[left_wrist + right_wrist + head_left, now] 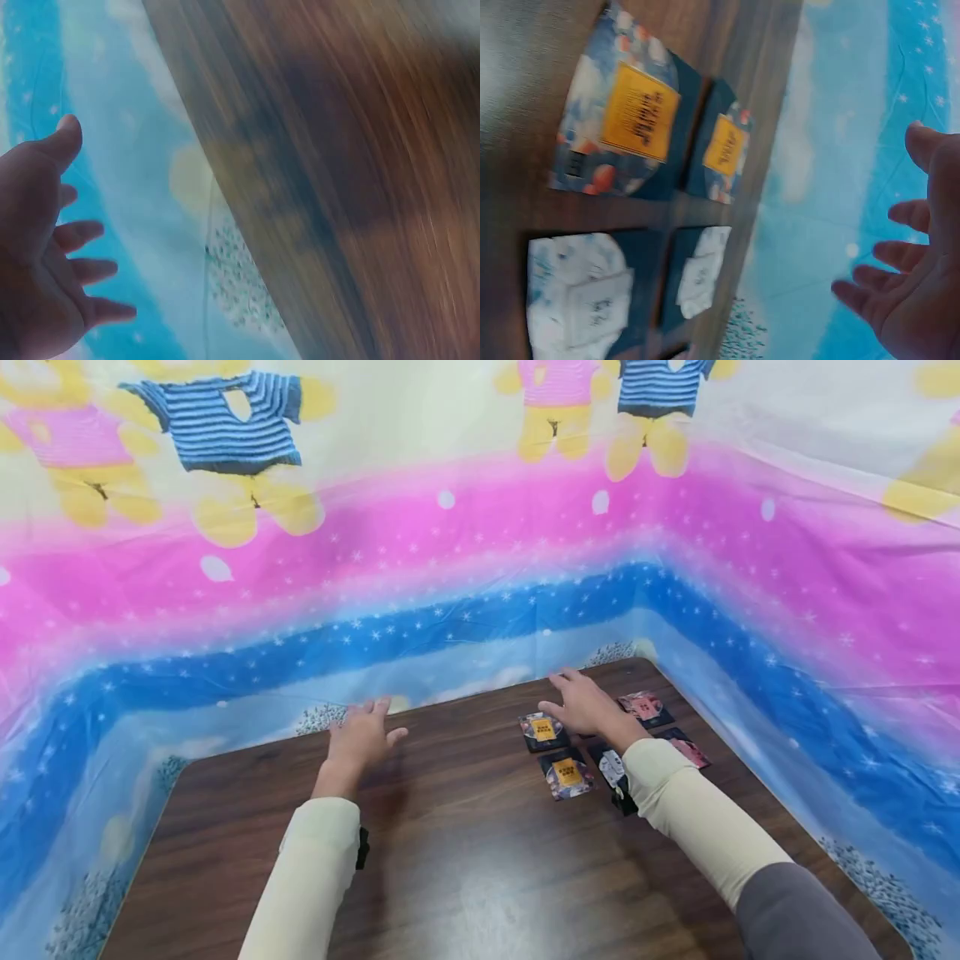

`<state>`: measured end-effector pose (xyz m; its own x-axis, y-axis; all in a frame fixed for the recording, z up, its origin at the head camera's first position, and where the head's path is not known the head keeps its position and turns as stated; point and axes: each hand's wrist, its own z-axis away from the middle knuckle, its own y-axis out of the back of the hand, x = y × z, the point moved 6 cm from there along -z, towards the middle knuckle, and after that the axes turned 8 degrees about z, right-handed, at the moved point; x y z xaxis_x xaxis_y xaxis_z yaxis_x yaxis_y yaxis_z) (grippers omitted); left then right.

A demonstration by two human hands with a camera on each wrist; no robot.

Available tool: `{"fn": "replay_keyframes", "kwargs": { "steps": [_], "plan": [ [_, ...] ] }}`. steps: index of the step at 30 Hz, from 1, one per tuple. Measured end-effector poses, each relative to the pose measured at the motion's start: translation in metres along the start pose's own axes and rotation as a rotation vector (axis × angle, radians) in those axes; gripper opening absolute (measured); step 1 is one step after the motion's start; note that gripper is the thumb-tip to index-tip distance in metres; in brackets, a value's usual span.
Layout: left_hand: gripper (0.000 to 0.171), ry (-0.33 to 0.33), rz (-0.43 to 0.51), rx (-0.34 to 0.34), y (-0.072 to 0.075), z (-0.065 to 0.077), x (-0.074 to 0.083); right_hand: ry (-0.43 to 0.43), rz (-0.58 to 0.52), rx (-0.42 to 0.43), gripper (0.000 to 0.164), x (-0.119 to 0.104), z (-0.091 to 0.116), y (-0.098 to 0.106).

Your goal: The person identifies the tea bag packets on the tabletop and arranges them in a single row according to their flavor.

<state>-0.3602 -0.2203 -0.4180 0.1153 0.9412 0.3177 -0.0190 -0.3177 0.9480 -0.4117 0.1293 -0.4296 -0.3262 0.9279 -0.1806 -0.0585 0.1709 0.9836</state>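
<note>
My left hand (360, 743) is held over the far left part of the table with its fingers spread and nothing in them. In the left wrist view the thumb and fingers (101, 270) stand apart. My right hand (588, 706), also bare with relaxed fingers, hovers above a group of flat, square, dark packets. Left of and below it lie two orange-labelled packets (567, 773). A white-printed packet (613, 768) is partly hidden by the right forearm; its fellow white packet (701, 274) shows in the right wrist view. Red-printed packets (645, 707) lie to the right.
The dark wood table (465, 827) has rounded far corners. A printed cloth (480, 543) in pink and blue hangs behind it and along the right side, close to the table edge. The packets sit in neat rows near the far right corner.
</note>
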Motion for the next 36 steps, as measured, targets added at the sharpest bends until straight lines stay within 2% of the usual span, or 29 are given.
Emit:
{"fn": "replay_keyframes", "kwargs": {
  "steps": [3,7,16,24,30,36],
  "plan": [
    [0.068,-0.067,0.001,0.037,-0.009,-0.007,0.018,0.020,-0.011,0.030,0.063,0.002,0.007,-0.007],
    [0.061,-0.104,0.032,0.053,-0.025,-0.018,0.038,0.054,-0.017,0.035,0.052,0.001,0.018,-0.019],
    [0.054,-0.158,0.124,0.022,-0.069,-0.038,0.090,0.056,0.030,-0.096,0.044,-0.001,0.043,-0.059],
    [0.044,-0.196,0.159,0.016,-0.100,-0.051,0.126,0.103,0.100,-0.023,0.036,-0.007,0.061,-0.096],
    [0.043,-0.217,0.171,-0.022,-0.114,-0.066,0.154,0.070,0.097,0.037,0.036,-0.009,0.064,-0.097],
    [0.040,-0.243,0.185,-0.073,-0.131,-0.080,0.179,0.101,0.082,0.051,0.035,-0.011,0.069,-0.097]
  ]
}}
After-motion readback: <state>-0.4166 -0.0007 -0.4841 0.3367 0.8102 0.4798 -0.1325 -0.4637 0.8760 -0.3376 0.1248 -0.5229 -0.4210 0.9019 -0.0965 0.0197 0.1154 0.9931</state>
